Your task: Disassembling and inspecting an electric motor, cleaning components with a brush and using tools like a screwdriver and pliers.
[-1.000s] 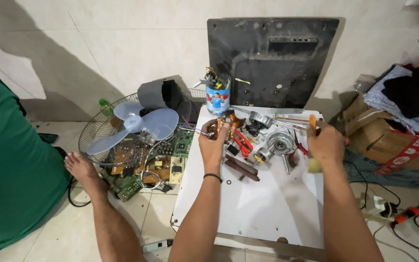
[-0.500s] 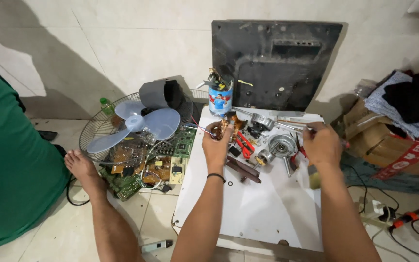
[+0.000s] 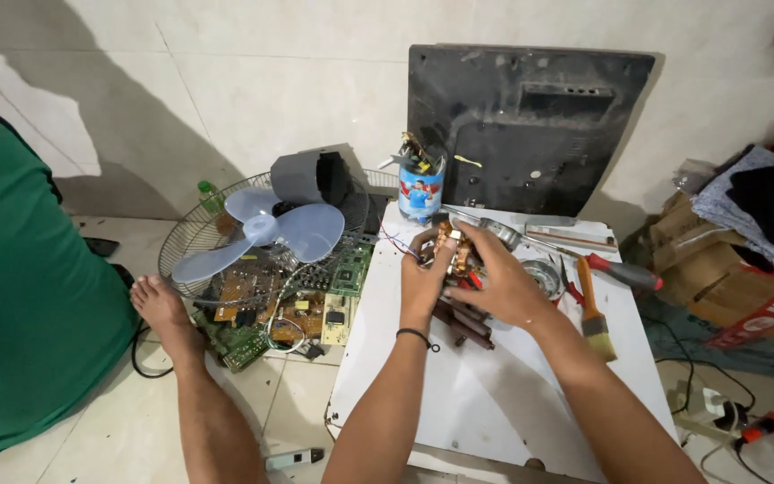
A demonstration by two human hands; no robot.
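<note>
Copper windings show between the fingers of both hands, which are cupped together around a small electric motor stator (image 3: 455, 254) held just above the far end of the white tabletop (image 3: 494, 394). The left hand (image 3: 423, 282), a black band at its wrist, has its fingers curled shut on the near-left side of the part; the right hand (image 3: 499, 287) closes over it from the right, thumb across the front. Judging by its steel core and wound coils, the piece is likely dense and heavy for its size, rigid in the core yet delicate at the fine enamelled wire and at the thin red and blue leads (image 3: 396, 244) trailing off to the left. The safest hold looks to be on the metal core edges, not on the coils or leads. Just under the hands lie dark rusty rods (image 3: 463, 324); to the right are a paintbrush with an orange handle (image 3: 591, 309) and a red-handled screwdriver (image 3: 622, 272). A tin of small tools (image 3: 420, 186) stands behind, before a black panel (image 3: 521, 125). On the floor to the left sit a pale blue fan blade (image 3: 262, 231) in a wire fan guard (image 3: 192, 242) and green circuit boards (image 3: 349, 269). Another person's bare foot (image 3: 161, 309) rests near them.
</note>
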